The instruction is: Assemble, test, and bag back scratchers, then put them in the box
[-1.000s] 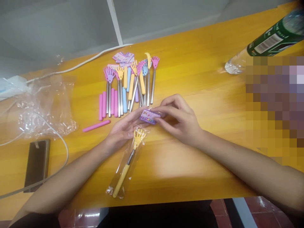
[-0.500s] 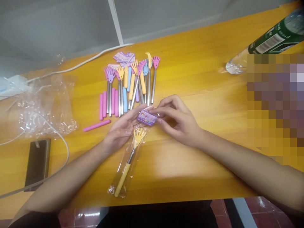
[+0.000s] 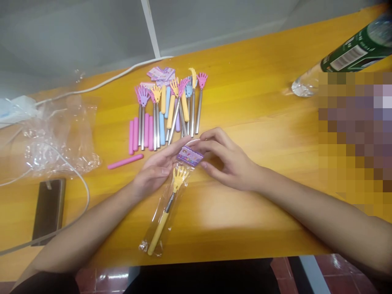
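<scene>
A yellow hand-shaped back scratcher lies in a clear plastic bag near the table's front edge, its yellow grip toward me. At the bag's upper end is a small purple printed card. My left hand lies along the card's left side, fingers stretched out and flat, the fingertips reaching its upper edge. From the right, my right hand has bent fingers and thumb at the card's right edge. Whether the card sits inside the bag's mouth is hard to make out.
Several back scratchers with metal rods and coloured grips lie behind my hands, beside purple cards. A pink grip, empty plastic bags, a dark power bank and white cables are leftward. A bottle lies at right.
The purple card has shifted slightly down and turned a little. My right hand's fingers have moved slightly along its edge. My left hand has stayed almost still.
</scene>
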